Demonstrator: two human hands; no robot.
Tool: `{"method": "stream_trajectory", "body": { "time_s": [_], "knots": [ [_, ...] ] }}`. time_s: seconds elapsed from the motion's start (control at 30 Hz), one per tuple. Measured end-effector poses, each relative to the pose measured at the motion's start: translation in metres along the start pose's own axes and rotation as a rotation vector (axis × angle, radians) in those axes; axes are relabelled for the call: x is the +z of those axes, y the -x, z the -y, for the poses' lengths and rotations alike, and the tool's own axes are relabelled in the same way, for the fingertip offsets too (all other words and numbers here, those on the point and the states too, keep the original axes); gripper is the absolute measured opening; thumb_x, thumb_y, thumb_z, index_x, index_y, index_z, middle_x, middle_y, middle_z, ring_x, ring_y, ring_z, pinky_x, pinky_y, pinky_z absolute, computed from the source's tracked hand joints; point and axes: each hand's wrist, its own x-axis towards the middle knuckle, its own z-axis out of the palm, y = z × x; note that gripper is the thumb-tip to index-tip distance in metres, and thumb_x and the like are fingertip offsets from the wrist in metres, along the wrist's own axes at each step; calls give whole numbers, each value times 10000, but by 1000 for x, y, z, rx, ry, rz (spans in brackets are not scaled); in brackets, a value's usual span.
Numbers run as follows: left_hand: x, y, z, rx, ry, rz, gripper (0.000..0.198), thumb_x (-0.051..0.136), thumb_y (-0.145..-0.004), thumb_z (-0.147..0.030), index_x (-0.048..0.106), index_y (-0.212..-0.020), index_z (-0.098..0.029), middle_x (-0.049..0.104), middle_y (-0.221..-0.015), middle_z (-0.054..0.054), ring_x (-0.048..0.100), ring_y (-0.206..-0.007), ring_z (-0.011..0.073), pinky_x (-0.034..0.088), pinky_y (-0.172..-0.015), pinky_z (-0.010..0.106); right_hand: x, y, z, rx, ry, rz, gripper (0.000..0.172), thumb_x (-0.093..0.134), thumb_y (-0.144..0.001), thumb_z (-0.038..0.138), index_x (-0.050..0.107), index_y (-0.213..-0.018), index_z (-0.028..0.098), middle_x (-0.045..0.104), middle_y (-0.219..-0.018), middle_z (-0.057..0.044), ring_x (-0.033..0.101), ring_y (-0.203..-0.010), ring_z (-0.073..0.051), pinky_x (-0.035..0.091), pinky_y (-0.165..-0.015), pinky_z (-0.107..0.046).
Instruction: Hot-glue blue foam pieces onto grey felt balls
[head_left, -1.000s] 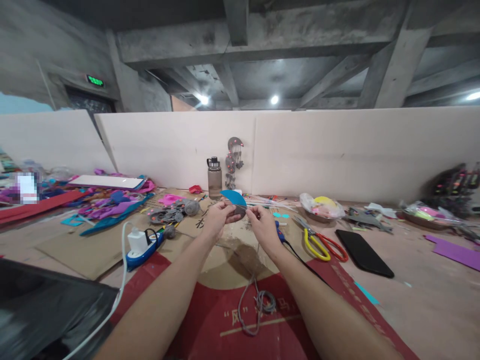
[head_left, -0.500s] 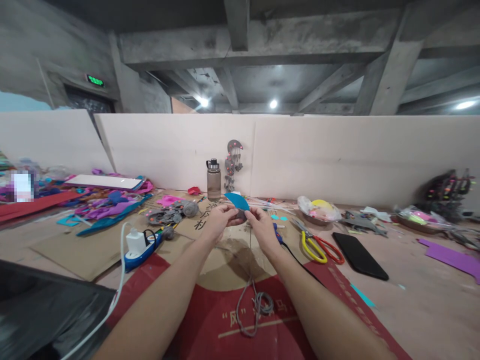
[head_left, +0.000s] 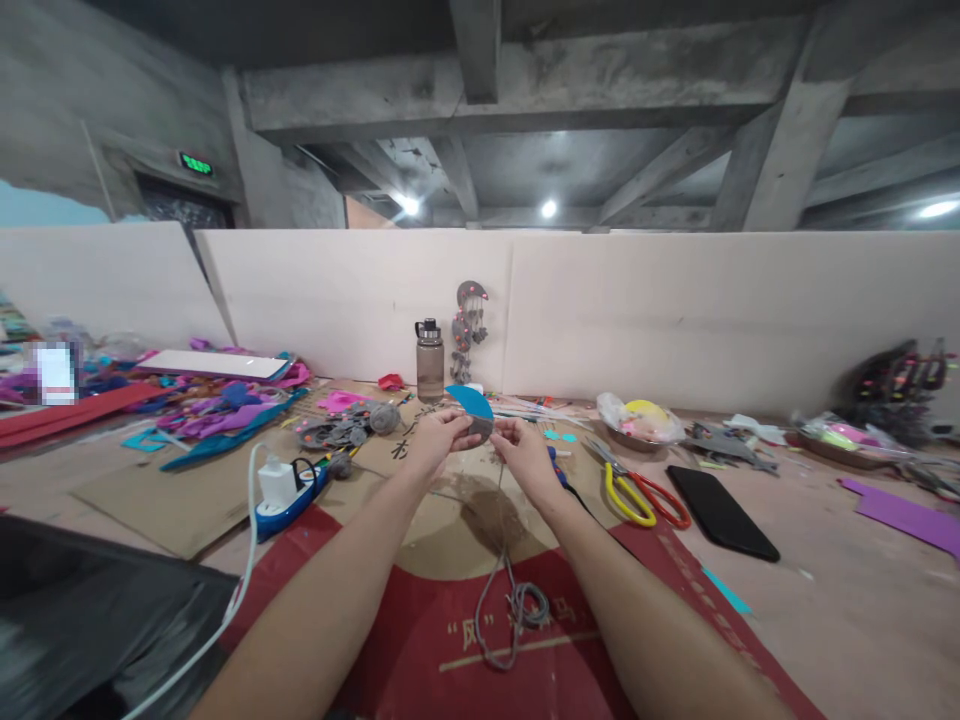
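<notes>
My left hand is closed on a piece with a curved blue part and a grey part, perhaps felt. It is held up above the cardboard. Just to its right, my right hand has its fingers pinched together by the edge of the grey part. A thin grey cord hangs from these fingertips, which hide its upper end. Lower down, the cord runs into a loose coil on the red printed sheet.
Yellow-and-red-handled scissors and a black phone lie to the right. A bottle stands behind my hands. At left are a blue power strip with a white plug, grey scraps and a colourful felt heap.
My right fingers have drawn slightly away from the piece, and more of its grey part shows. The left hand keeps its hold. The whole view has shifted a little.
</notes>
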Motion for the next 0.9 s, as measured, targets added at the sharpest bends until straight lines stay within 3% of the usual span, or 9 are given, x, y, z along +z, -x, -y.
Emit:
{"method": "stream_trajectory", "body": {
  "time_s": [0.13, 0.33, 0.47, 0.53, 0.67, 0.8, 0.9],
  "knots": [
    [-6, -5, -1, 74, -24, -126, 169, 755, -618, -190, 624, -673, -97, 649, -738, 50, 620, -672, 118, 574, -713, 296, -3, 1, -2, -65, 181, 4, 156, 583, -654, 333, 601, -716, 191, 589, -644, 2, 480, -573, -127, 374, -541, -257],
    [-18, -14, 0, 160, -76, -249, 184, 752, -591, -226, 629, -659, -108, 616, -690, 16, 597, -638, 105, 567, -691, 286, -2, 5, 3, -114, 230, 70, 143, 550, -703, 316, 614, -640, 205, 562, -554, 23, 480, -532, -136, 368, -552, -277],
    [-23, -18, 0, 158, -81, -290, 188, 749, -573, -242, 625, -628, -112, 607, -657, 8, 594, -624, 107, 559, -680, 279, -2, 3, 1, -109, 253, 155, 134, 575, -695, 305, 620, -620, 205, 602, -573, 15, 505, -567, -145, 382, -586, -287],
    [-24, -19, 1, 162, -75, -281, 192, 745, -572, -249, 626, -637, -114, 608, -658, 9, 596, -622, 108, 557, -685, 280, -3, 1, 2, -104, 237, 111, 123, 603, -682, 318, 618, -639, 204, 626, -626, 6, 523, -616, -151, 394, -621, -293],
    [-24, -19, 3, 158, -71, -264, 203, 743, -567, -255, 610, -639, -119, 605, -670, 4, 598, -627, 110, 557, -705, 288, -9, -2, 9, 40, -63, -64, 220, 658, -648, 380, 531, -664, 201, 545, -599, 30, 476, -569, -120, 388, -578, -268],
    [-26, -21, 5, 169, -57, -255, 215, 751, -559, -245, 583, -608, -119, 563, -623, -15, 578, -605, 100, 562, -701, 296, -14, -3, 18, 193, -456, 102, 332, 717, -626, 438, 492, -641, 194, 485, -566, 47, 439, -517, -86, 397, -534, -244],
    [-31, -24, 2, 190, 43, -296, 205, 746, -565, -228, 586, -629, -116, 552, -604, -20, 565, -586, 85, 558, -697, 282, -16, -3, 20, 194, -537, 164, 324, 750, -630, 408, 512, -659, 189, 504, -584, 39, 461, -531, -86, 427, -545, -245]
  ]
}}
